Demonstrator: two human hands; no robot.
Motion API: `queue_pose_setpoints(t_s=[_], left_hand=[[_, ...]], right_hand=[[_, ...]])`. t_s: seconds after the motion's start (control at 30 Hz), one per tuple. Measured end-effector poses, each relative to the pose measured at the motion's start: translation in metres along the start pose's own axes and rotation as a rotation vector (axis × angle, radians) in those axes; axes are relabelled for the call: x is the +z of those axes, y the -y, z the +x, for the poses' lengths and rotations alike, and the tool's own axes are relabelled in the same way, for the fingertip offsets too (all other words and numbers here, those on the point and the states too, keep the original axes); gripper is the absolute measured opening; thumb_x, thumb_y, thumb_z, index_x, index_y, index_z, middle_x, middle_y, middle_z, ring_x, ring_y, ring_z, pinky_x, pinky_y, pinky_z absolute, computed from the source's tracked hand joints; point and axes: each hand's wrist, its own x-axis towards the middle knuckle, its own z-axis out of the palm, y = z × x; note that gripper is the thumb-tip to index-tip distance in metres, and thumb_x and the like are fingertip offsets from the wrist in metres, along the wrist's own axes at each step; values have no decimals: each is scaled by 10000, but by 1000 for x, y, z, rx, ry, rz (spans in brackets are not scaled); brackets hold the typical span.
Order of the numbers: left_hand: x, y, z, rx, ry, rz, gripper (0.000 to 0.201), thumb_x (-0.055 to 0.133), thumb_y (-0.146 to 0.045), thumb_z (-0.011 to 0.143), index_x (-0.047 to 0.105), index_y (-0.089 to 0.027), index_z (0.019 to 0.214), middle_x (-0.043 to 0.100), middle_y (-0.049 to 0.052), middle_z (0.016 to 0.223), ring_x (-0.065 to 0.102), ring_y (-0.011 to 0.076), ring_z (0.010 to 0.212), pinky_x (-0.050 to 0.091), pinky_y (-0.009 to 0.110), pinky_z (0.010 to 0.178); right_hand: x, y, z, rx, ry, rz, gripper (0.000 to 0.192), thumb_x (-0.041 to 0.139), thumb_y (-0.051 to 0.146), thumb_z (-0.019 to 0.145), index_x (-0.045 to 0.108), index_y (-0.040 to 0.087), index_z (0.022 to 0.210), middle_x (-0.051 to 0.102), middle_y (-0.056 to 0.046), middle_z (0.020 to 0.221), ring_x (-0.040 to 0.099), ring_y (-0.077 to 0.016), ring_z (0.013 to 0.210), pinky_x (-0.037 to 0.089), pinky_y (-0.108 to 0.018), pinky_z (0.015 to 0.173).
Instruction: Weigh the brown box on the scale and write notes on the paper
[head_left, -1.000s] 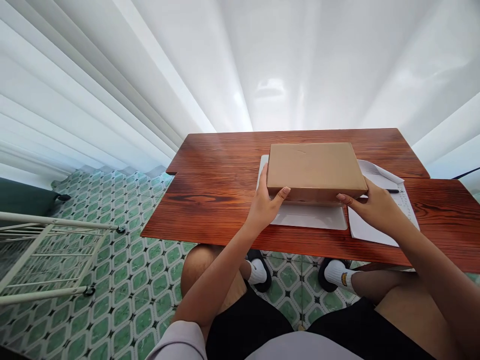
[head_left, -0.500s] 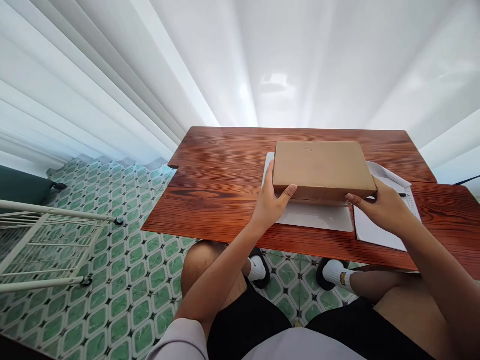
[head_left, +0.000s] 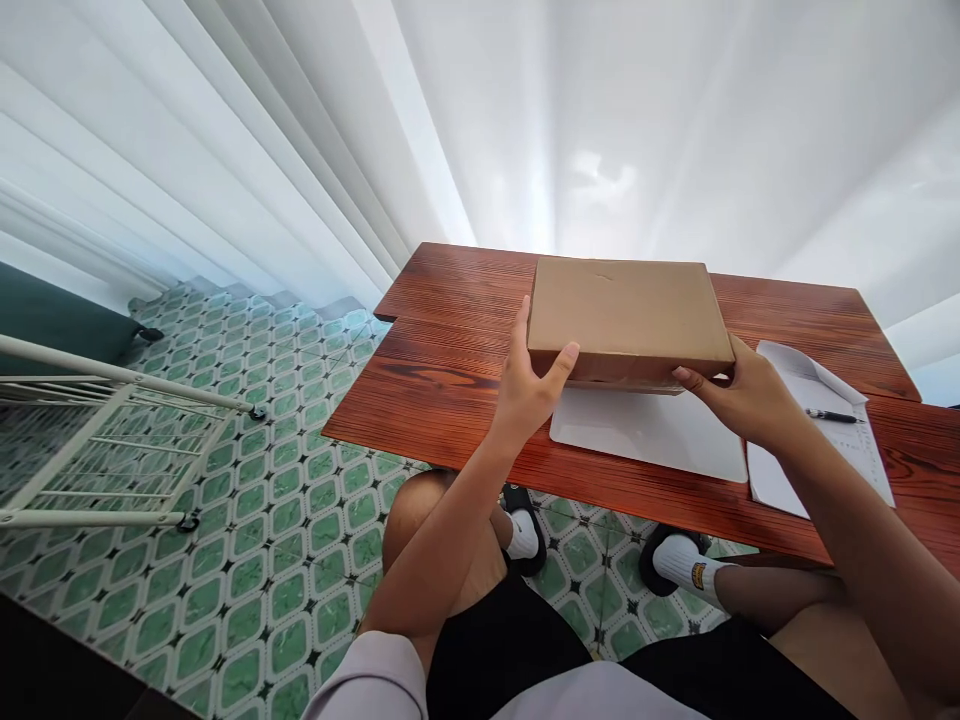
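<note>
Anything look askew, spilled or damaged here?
The paper at right looks odd: its far edge curls up instead of lying flat. The cardboard box has a small mark, perhaps a crease, on top. No spill shows.

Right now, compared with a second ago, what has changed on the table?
The cardboard box has moved to the person's left relative to the papers, exposing more of the white panel. The view has shifted too. Nothing was newly gripped or released: the left hand and right hand still hold the box. The panel and papers stay side by side on the table.
</note>
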Motion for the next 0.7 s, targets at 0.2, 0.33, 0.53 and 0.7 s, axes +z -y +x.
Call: queue_pose_setpoints(t_s=[0.2, 0.33, 0.53, 0.7], left_hand=[[-36, 1, 7, -29, -142, -6, 670, 626, -477, 964, 363, -257, 1539, 370, 52, 1616, 345, 238, 1495, 308, 392, 1249], [-60, 7, 9, -66, -213, -12, 633, 598, -497, 984, 380, -279, 1537, 379, 42, 1607, 358, 249, 1485, 348, 389, 1225], [-89, 25, 12, -88, -315, -36, 618, 607, -509, 979, 418, -288, 1524, 401, 44, 1591, 367, 267, 1479, 359, 392, 1216], [-104, 39, 12, -93, -411, -67, 578, 597, -435, 974, 444, -244, 1497, 436, 65, 1566, 409, 248, 1448, 363, 384, 1213]], right_hand=[[30, 30, 22, -127, 48, 46, 653, 744, 626, 809, 607, 217, 1301, 711, -124, 1113, 687, -356, 945, 601, -497, 762], [57, 46, 38, -184, 102, 107, 626, 745, 586, 828, 592, 226, 1317, 707, -117, 1127, 677, -357, 981, 594, -509, 798], [94, 59, 55, -239, 158, 136, 570, 700, 569, 862, 586, 222, 1300, 698, -111, 1139, 651, -366, 1019, 575, -528, 806], [116, 69, 62, -271, 215, 172, 581, 701, 543, 874, 557, 232, 1343, 693, -98, 1148, 642, -347, 1034, 579, -512, 810]])
